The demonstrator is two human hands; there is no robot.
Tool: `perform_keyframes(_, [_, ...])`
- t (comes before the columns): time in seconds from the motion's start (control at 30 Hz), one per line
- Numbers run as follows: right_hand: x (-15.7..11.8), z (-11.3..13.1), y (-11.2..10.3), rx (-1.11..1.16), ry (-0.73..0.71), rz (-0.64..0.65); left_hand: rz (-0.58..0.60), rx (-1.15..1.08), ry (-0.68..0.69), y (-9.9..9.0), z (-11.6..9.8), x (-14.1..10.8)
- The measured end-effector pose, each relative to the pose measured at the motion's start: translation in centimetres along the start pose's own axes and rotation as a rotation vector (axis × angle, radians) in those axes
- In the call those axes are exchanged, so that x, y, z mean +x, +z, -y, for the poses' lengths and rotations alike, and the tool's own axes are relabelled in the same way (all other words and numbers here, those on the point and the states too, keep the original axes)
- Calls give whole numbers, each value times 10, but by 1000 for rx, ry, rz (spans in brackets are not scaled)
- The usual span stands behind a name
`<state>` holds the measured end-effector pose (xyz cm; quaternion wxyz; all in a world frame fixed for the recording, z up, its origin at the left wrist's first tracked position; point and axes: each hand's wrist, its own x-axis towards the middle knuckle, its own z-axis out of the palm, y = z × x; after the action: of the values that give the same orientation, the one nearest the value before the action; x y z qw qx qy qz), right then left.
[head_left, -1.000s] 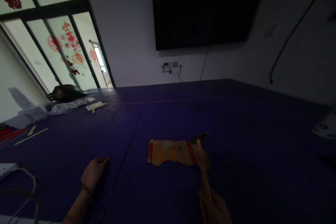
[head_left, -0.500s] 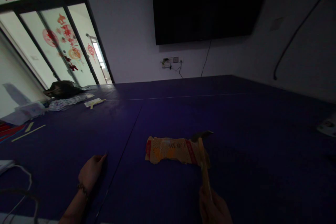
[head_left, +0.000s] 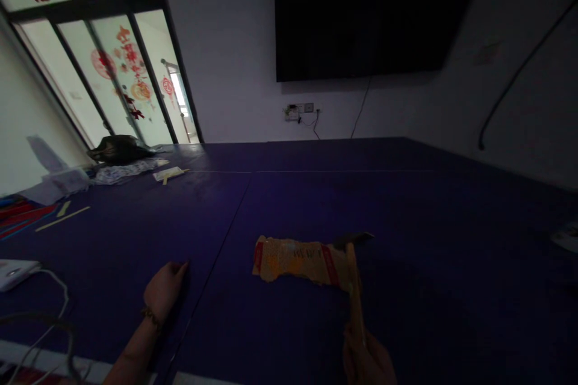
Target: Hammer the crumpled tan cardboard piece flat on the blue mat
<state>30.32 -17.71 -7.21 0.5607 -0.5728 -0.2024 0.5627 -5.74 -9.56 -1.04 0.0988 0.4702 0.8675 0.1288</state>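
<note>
My right hand (head_left: 369,358) grips the wooden handle of a hammer (head_left: 355,295) near the bottom of the view. The hammer's dark metal head lies over the right end of a flattened, torn cardboard piece (head_left: 293,258) with red bands. That cardboard rests on the purple table surface (head_left: 280,210). Left of the long seam, my left hand (head_left: 166,289) lies on the table, fingers drawn together in a pinch, a bracelet on its wrist. What its fingertips hold, if anything, is too small to make out.
A white device with a cable (head_left: 18,274) sits at the left edge. Behind it are yellow and red strips (head_left: 63,218), a clear plastic box (head_left: 67,183), and a dark bag (head_left: 120,149). A large black screen (head_left: 370,18) hangs on the far wall.
The view has shifted a little, so the scene sits slightly further right. Both hands keep nearly the same pose, and the hammer's head still lies at the cardboard's right end.
</note>
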Motion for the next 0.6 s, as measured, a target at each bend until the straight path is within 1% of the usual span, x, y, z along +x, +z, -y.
perform_keyframes(0.07, [-1,2,1,-8,-15,42,8,-1,17,1,0,0])
perform_keyframes(0.17, [-3,3,4,5,-45,68,-9,11,8,2,1,0])
perform_keyframes(0.33, [-4,2,6,43,-65,15,-4,10,18,3,1,0])
perform_keyframes(0.47, [-1,4,3,-22,-34,-1,-14,-11,20,2,-1,-2])
perform_keyframes(0.6, [-3,5,4,11,-26,-36,-42,-48,9,3,-1,-2])
